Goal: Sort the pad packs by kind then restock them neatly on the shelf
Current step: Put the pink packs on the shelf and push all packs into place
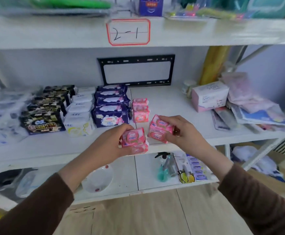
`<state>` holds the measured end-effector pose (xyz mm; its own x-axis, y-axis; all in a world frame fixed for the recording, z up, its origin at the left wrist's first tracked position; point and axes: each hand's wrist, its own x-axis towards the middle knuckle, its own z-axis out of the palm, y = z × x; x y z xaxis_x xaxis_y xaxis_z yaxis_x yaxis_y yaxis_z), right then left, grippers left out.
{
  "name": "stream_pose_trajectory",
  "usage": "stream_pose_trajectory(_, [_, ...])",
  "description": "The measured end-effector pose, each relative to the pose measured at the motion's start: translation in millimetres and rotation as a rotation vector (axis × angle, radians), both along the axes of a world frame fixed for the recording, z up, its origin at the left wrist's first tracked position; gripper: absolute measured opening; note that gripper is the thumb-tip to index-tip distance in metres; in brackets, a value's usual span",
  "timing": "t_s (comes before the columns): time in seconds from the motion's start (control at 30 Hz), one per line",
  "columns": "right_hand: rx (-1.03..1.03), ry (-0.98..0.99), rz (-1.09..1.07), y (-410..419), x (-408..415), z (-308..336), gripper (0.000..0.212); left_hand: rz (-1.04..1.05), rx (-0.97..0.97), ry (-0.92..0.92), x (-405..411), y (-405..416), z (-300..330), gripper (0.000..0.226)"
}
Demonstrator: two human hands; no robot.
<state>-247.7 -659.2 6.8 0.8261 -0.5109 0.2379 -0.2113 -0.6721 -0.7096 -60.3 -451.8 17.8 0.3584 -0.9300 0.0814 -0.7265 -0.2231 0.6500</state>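
Note:
My left hand (113, 142) grips two stacked small pink pad packs (135, 140) just in front of the white shelf (172, 102). My right hand (183, 130) grips another pair of pink packs (160, 128), tilted above the shelf's front edge. A short row of the same pink packs (140, 110) stands on the shelf behind them. To its left stand rows of dark blue packs (112, 106), white packs (80, 114) and black packs (45, 111). Pale blue-and-white packs (0, 119) lie at the far left, blurred.
A pink-and-white box (209, 96) and a loose heap of plastic-wrapped items (253, 109) fill the shelf's right end. A black metal frame (136, 70) leans against the back wall. The lower shelf holds a clear bowl (99, 180), a spray bottle (163, 167) and small packets.

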Motion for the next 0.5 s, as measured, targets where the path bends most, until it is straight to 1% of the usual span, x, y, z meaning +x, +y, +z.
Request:
stream_pose_trajectory(0.23, [-0.038, 0.016, -0.046, -72, 52, 19, 0.063, 0.071, -0.025, -0.003, 44, -59, 23, 0.057])
stream_pose_trajectory(0.3, [-0.048, 0.008, -0.083, -87, 73, 24, 0.060, 0.070, -0.058, -0.055, 70, -75, 29, 0.056])
stream_pose_trajectory(0.37, [-0.098, 0.005, -0.100, -100, 90, 29, 0.054, 0.059, -0.119, -0.109, 96, -91, 35, 0.055])
stream_pose_trajectory(0.43, [-0.138, 0.008, -0.125, -112, 108, 33, 0.052, 0.052, -0.158, -0.175, 125, -110, 41, 0.053])
stream_pose_trajectory(0.5, [-0.130, 0.011, -0.147, -124, 125, 35, 0.052, 0.064, -0.159, -0.264, 151, -134, 47, 0.051])
